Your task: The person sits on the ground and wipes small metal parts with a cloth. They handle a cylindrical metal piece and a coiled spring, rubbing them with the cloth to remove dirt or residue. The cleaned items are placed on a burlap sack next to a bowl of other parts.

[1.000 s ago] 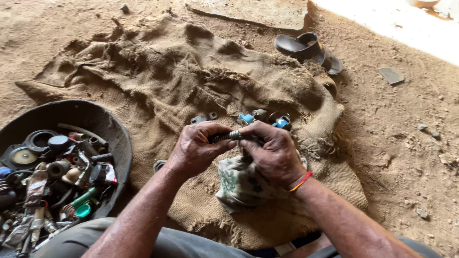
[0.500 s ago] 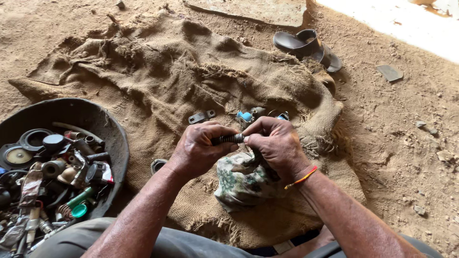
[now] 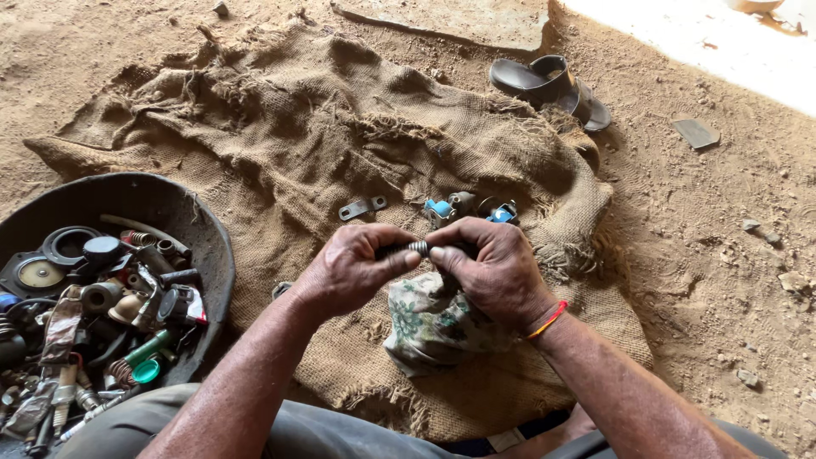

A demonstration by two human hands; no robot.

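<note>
Both hands meet over a burlap sack (image 3: pixel 323 136) spread on the dirt. My left hand (image 3: pixel 353 268) and my right hand (image 3: pixel 493 272) pinch the two ends of a small dark threaded metal part (image 3: pixel 416 248) between fingertips. A patterned cloth rag (image 3: pixel 433 327) hangs bunched under my right hand. Just beyond the hands lie small blue and metal pieces (image 3: pixel 472 208) and a flat metal bracket (image 3: pixel 363 207) on the sack. An orange band circles my right wrist.
A black round tub (image 3: pixel 170 200) at the left holds several springs, caps, rings and other scrap parts. A dark sandal (image 3: pixel 552 83) lies at the sack's far right corner. A flat stone slab (image 3: pixel 442 19) lies at the top, with loose pebbles on the dirt to the right.
The hands stay together on the threaded part, with only small finger shifts. The view has tilted slightly.
</note>
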